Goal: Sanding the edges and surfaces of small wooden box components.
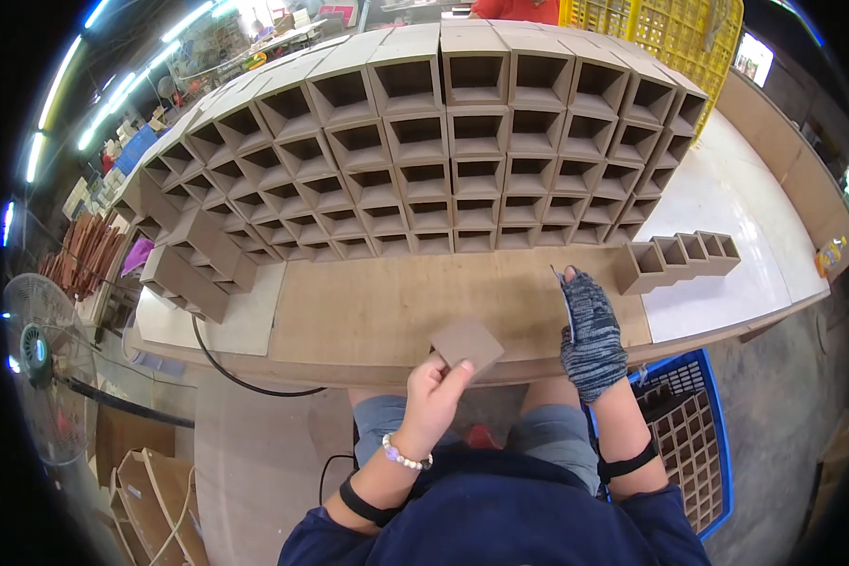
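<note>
My left hand (436,389) is bare and pinches a small square brown board piece (469,346) between thumb and fingers, over the front edge of the wooden work board (368,311). My right hand (591,335) wears a grey knitted fingerless glove and is closed, with the thumb pointing away from me. A thin edge shows along its left side, but what it belongs to is hidden. Beyond both hands rises a wide stack of open-fronted square brown boxes (454,209).
Right of the board stands a short row of boxes (643,269); more boxes (184,283) stand at left. A blue crate (726,453) holding boxes sits below the table at right. A yellow crate (656,28) rises behind the stack. A fan (42,358) stands at far left.
</note>
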{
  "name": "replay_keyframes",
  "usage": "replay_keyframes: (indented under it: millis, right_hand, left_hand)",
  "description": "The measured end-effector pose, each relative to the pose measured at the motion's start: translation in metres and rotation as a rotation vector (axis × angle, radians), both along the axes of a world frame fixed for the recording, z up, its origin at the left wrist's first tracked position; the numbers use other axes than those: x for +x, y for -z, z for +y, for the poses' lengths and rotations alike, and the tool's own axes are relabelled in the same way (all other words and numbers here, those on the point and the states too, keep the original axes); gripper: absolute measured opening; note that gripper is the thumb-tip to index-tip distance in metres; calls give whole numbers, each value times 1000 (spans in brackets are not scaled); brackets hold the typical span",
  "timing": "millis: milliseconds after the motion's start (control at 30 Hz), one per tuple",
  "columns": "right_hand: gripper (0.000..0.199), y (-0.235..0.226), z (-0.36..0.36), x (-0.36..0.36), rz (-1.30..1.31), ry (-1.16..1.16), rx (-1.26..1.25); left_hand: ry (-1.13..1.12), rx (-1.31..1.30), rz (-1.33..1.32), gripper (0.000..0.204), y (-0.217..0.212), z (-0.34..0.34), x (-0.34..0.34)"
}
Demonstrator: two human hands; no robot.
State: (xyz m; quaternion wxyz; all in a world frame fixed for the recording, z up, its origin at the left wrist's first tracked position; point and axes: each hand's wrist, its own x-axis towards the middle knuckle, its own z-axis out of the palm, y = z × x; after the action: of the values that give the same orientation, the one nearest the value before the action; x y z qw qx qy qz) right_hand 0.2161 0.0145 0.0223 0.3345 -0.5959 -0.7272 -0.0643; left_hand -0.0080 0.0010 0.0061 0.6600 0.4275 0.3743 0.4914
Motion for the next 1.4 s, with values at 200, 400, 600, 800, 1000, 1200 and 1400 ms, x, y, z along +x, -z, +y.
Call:
replay_keyframes:
  millis: [200, 400, 600, 800, 1000, 1200, 1400]
  right_hand:
    - [47, -37, -8, -42, 91, -301, 58]
    - [35, -20, 2, -55, -304, -123, -48]
    - [36, -19, 1, -20, -88, -93, 66]
    - [42, -28, -47, -48, -243, -611, 90]
    - [35, -16, 9, -26, -320, -316, 29]
    - [32, -38, -36, -49, -245, -512, 115]
    - [36, -32, -3, -38, -271, -280, -34]
  left_hand:
    - [-130, 528, 457, 24, 0, -7, 16]
    - [14, 470, 492, 30, -2, -11, 10]
    - [34, 31, -186, 24, -18, -5, -1]
    - [40, -258, -355, 25, -20, 5, -3]
    - [97, -259, -291, 26, -11, -2, 6]
    - [92, -276, -364, 28, -6, 6, -4]
    - [152, -246, -362, 28, -9, 2, -4]
